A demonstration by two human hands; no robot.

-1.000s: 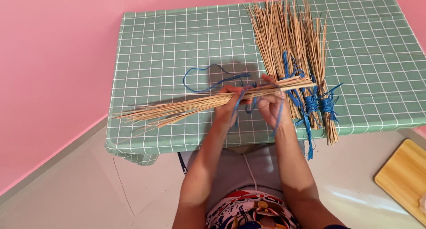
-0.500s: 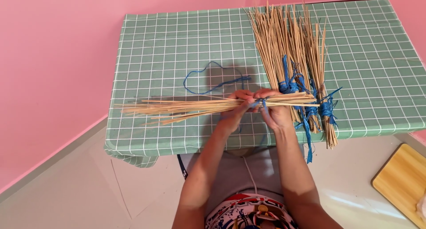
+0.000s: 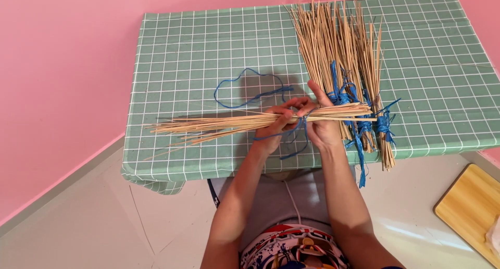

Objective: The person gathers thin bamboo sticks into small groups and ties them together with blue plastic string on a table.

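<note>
Above the green checked table [image 3: 198,50], left hand [image 3: 276,126] and right hand [image 3: 320,126] grasping a stick bundle [image 3: 229,123] — thin, pale, splayed leftward — blue string [image 3: 291,136] dangling.

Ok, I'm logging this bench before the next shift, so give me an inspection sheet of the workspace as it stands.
Surface: table under a green checked cloth, wrinkled at the near left corner.
Job's things: bundle of thin tan sticks held level across the table; blue cord looped at its grip point.
Clutter: tied stick bundles with blue knots lying on the right; loose blue string loop on the cloth.
Grippers: left hand and right hand both closed on the held bundle.
Cables: thin white cord in the person's lap.
Surroundings: pink wall, pale floor, wooden board at right.
</note>
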